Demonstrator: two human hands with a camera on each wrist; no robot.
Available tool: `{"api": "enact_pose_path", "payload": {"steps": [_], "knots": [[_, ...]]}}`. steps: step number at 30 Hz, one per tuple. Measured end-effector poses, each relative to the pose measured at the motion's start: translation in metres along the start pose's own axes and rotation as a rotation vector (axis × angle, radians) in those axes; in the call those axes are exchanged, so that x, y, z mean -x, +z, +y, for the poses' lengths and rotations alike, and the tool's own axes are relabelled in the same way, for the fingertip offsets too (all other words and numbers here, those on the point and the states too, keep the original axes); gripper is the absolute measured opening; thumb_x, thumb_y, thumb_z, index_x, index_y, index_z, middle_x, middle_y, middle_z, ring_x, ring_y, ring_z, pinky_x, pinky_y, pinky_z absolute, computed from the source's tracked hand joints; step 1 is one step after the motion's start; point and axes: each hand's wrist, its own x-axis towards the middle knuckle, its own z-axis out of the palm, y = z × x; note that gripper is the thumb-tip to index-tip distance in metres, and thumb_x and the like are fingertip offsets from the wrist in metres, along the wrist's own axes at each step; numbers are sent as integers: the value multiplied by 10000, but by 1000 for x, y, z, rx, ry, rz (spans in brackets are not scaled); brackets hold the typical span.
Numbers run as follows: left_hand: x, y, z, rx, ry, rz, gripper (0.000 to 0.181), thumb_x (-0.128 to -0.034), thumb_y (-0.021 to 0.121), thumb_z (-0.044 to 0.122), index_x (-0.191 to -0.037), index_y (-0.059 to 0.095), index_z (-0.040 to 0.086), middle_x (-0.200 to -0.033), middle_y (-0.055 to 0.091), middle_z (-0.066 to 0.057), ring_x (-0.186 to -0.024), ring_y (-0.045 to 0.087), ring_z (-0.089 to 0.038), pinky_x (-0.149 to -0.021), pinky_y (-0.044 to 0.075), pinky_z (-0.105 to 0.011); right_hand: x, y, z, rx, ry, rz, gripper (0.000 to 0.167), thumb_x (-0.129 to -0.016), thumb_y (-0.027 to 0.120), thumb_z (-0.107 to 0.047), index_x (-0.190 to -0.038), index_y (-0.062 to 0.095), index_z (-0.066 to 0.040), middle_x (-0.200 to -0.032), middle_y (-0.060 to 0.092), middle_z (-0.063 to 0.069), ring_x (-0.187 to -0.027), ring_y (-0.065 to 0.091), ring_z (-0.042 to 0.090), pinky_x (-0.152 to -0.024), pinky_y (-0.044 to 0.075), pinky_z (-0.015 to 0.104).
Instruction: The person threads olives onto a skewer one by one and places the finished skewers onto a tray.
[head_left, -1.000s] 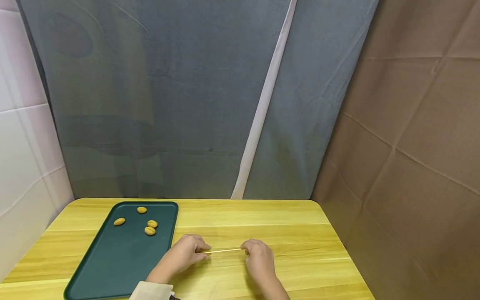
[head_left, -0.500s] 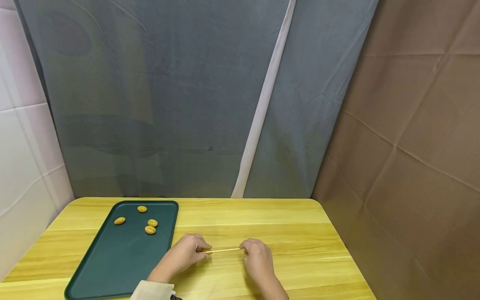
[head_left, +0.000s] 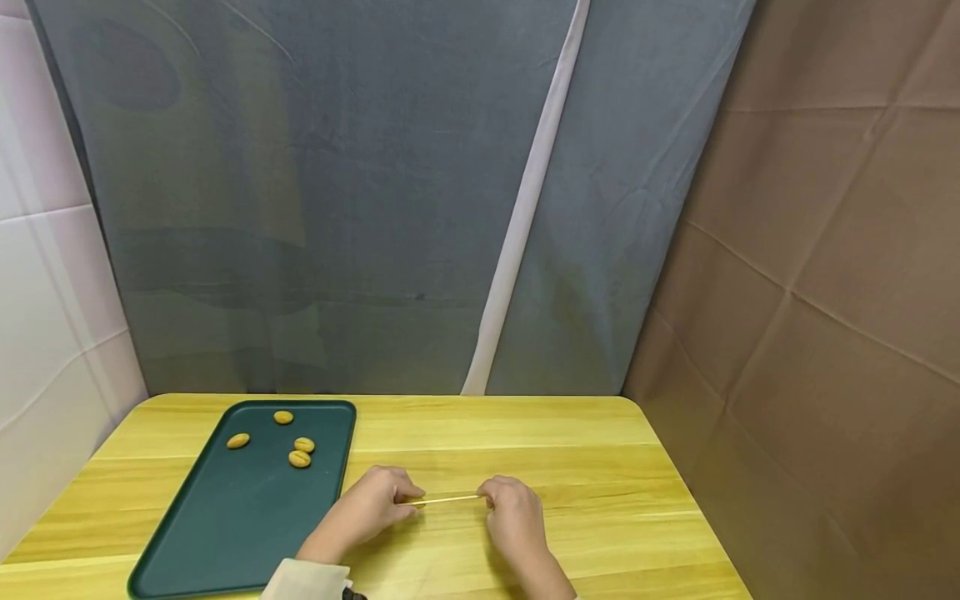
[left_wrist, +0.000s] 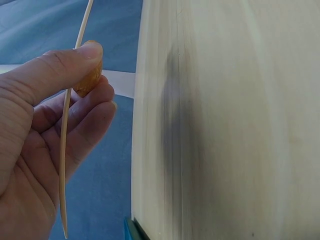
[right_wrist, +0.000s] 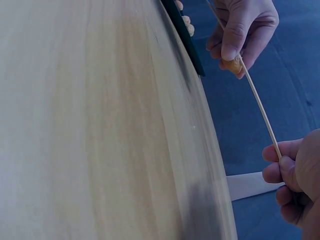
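Note:
A thin pale wooden skewer (head_left: 450,500) spans the space between both hands, above the table. My left hand (head_left: 367,504) pinches a small oval golden-brown piece (left_wrist: 89,81) between thumb and fingers. The skewer runs past or through this piece under the thumb; I cannot tell which. Its pointed end lies along the left palm in the left wrist view. My right hand (head_left: 517,521) pinches the skewer's other end between thumb and fingertips. On the dark green tray (head_left: 225,517) at the left lie several similar oval pieces (head_left: 300,459).
The wooden table (head_left: 600,467) extends under both hands. Grey fabric (head_left: 375,208) hangs behind it with a white strip (head_left: 517,225). Brown fabric (head_left: 832,292) hangs to the right and white fabric (head_left: 52,292) to the left.
Almost nothing differs. The right hand has shifted very slightly left, toward the left hand; the pieces on the tray stay put.

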Motion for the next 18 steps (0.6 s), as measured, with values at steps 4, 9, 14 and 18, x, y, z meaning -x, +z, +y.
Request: {"api": "enact_pose_path", "payload": {"steps": [4, 9, 14, 18], "knots": [[0, 0, 1, -2, 5, 2, 206, -848, 802, 28, -1052, 796, 10, -893, 692, 51, -649, 482, 4, -554, 448, -221, 0, -1, 0, -6, 5, -1, 452, -597, 676, 287, -748, 781, -125, -747, 732, -45, -588, 512, 6, -523, 428, 134], [-2, 2, 1, -5, 10, 6, 202, -843, 803, 20, -1045, 799, 12, -876, 683, 71, -633, 467, 5, -544, 438, -213, 0, -1, -1, -5, 8, -7, 440, -600, 700, 279, -753, 783, -125, -759, 737, -44, -604, 560, 23, -535, 445, 136], [-3, 2, 3, 0, 7, 6, 202, -840, 805, 16, -1042, 799, 9, -871, 680, 74, -634, 471, 5, -543, 442, -214, 0, -1, -2, -6, 18, -17, 433, -601, 713, 272, -757, 784, -125, -770, 740, -43, -628, 602, 45, -559, 473, 148], [-3, 3, 4, 0, 6, 5, 207, -839, 805, 14, -1045, 796, 3, -872, 681, 70, -640, 478, 5, -547, 445, -217, 1, -2, -3, -18, 25, -20, 443, -595, 692, 279, -757, 784, -123, -768, 741, -40, -621, 587, 34, -565, 477, 153]]}}
